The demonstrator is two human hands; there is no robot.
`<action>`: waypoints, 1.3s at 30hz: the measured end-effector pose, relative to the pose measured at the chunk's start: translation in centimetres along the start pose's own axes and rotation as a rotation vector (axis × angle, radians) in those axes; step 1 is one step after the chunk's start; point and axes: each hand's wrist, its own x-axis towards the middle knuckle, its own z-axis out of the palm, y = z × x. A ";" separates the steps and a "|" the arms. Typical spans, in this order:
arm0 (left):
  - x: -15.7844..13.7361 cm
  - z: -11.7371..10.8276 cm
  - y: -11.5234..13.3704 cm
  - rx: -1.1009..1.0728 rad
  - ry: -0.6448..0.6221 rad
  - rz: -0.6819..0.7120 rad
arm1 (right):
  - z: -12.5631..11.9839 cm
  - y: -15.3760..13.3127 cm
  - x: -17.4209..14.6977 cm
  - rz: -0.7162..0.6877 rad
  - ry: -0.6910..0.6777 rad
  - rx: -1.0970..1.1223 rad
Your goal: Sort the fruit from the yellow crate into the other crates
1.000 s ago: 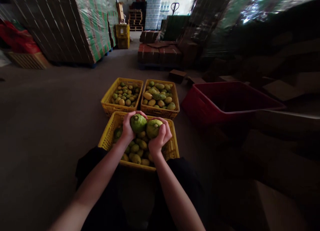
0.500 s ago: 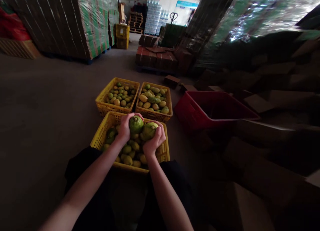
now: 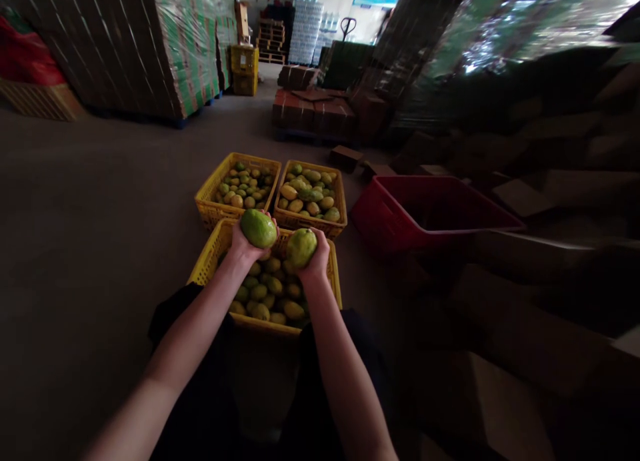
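Note:
My left hand (image 3: 243, 249) is turned palm up, its fingers curled round a smooth green papaya (image 3: 258, 228). Beside it, my right hand (image 3: 319, 256) grips a yellow-green papaya (image 3: 302, 248) from its right side, with the stem end facing up. A gap separates the two fruits. Both are held above the near yellow crate (image 3: 204, 261), which contains several green and yellow papayas (image 3: 274, 286). My forearms and hands cover part of that crate.
Two more yellow crates, the far left one (image 3: 205, 206) and the far right one (image 3: 341, 204), hold similar fruit. A red bin (image 3: 373, 221) stands to the right, near scattered cardboard (image 3: 520, 198). Wrapped pallet stacks (image 3: 187, 54) and a pallet jack handle (image 3: 348, 26) are farther back.
My hands have moved apart and slightly up, each keeping its papaya. The left fruit has turned so that its smooth side shows, and the right fruit now sits more upright.

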 end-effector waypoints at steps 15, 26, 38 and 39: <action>-0.5 -2.2 0.3 0.106 0.113 0.031 | 0.3 -0.2 -1.9 0.369 -0.039 0.069; 0.9 -2.6 0.3 -0.018 0.164 0.038 | -1.2 -0.4 -1.6 0.412 0.022 0.154; -0.7 -2.9 -0.2 0.002 -0.096 -0.172 | -0.8 -0.8 -2.3 0.394 -0.052 0.091; -1.0 -2.9 -0.3 -0.012 -0.130 -0.142 | -0.7 -0.9 -2.5 0.394 -0.051 0.086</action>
